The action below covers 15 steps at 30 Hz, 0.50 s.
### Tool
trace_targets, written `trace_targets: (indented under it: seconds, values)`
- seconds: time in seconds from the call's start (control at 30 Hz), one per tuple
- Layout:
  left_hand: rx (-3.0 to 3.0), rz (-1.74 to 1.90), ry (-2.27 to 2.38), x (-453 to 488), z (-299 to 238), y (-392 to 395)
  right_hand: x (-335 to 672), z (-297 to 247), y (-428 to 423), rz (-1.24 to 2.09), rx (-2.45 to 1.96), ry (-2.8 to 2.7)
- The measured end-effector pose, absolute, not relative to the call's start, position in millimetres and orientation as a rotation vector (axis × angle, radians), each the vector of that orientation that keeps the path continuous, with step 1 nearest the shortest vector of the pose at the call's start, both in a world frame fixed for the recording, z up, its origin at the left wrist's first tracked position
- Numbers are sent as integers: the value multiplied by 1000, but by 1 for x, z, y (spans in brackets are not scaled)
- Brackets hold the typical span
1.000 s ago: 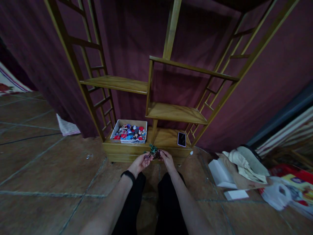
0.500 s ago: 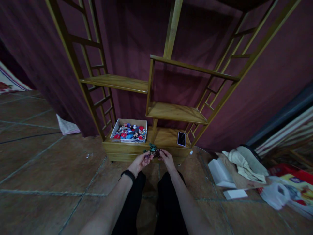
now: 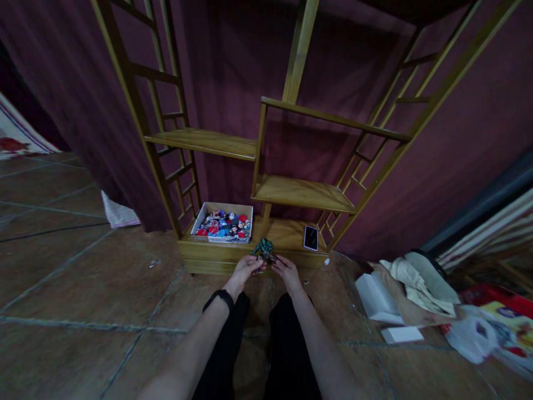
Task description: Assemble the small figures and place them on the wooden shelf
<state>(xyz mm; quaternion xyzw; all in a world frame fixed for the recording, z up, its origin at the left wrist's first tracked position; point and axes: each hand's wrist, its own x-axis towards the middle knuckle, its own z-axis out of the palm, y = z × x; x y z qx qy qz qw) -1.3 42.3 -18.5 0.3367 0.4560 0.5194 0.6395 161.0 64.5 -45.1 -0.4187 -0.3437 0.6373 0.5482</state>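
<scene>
My left hand (image 3: 245, 272) and my right hand (image 3: 288, 272) meet in front of the low wooden drawer base. Between them is a small figurine (image 3: 264, 246), its upper part shiny green and its lower part dark brown. Fingers of both hands pinch its lower part, from the left and from the right; its finer details are too small to make out. Just beyond my left hand, a shallow cardboard box (image 3: 251, 234) on the base holds many small red, blue and white figures.
A wooden shelf unit (image 3: 200, 140) stands ahead against a dark red curtain (image 3: 225, 66). On its base at right lies a phone (image 3: 310, 238). White boxes (image 3: 378, 298), cloth (image 3: 416, 289) and a plastic bag (image 3: 472, 336) are on the tiled floor to my right.
The figurine has turned in my fingers, and its green part now stands up higher and shows larger. My hands stay close together in nearly the same place. The view has shifted slightly.
</scene>
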Motion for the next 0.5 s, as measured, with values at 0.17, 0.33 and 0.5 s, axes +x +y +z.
trace_targets:
  seconds: [0.17, 0.33, 0.5]
  values:
    - [809, 1232, 963, 2, -22, 43, 168, -44, 61, 1580, -937, -745]
    - [926, 1221, 979, 3, -27, 43, 172, -45, 60, 1641, -955, -753]
    - [1031, 1206, 1043, 5, -32, 45, 173, -45, 61, 1618, -976, -785]
